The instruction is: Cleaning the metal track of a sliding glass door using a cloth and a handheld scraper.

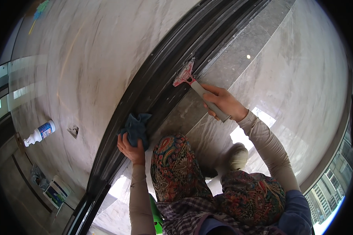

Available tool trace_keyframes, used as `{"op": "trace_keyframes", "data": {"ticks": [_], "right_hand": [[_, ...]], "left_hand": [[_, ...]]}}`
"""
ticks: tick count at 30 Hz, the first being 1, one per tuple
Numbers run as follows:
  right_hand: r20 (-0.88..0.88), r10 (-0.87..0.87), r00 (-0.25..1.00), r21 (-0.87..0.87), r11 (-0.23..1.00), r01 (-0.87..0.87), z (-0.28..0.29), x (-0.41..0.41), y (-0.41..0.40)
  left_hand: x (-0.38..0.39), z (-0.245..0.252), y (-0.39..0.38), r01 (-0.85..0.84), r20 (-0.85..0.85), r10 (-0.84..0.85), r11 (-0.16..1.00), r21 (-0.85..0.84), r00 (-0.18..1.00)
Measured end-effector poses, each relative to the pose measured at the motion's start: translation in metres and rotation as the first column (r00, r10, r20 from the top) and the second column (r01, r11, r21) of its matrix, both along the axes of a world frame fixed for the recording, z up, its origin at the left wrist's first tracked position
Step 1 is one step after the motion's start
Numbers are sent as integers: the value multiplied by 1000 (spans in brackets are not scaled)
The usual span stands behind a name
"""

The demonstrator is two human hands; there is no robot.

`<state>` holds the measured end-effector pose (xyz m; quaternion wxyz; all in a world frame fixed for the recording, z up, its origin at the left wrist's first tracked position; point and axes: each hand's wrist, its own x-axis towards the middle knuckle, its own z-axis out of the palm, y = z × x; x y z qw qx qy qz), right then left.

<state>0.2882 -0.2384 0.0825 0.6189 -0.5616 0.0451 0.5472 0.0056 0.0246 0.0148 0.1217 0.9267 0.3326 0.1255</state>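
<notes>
My right hand (223,102) grips the grey handle of a scraper (186,75) with a red-and-white head. Its wide head rests against the black sliding-door track (161,79), where some pale residue shows around the blade end. Lower along the same track, my left hand (132,148) is closed around a crumpled dark blue cloth (135,129), which lies on the rails. The cloth hides part of the track and most of my left palm.
Beyond the track, a white spray bottle (40,132) lies on the marble-look floor, near a small square hole (73,130). A box (57,191) stands at lower left. A green object (156,216) is beside my left forearm. A grey stone strip (238,55) borders the track.
</notes>
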Motion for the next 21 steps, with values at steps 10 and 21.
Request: {"op": "trace_keyframes", "data": {"ticks": [10,21], "right_hand": [[28,64,998,-114,992,-61,10,-11,19],[-7,8,1000,13,1000,-8,-4,-10,13]], "left_hand": [[-1,-1,0,23,11,-23,999,46,1000],[3,0,-1,-28,-10,29,999,34,1000]]}}
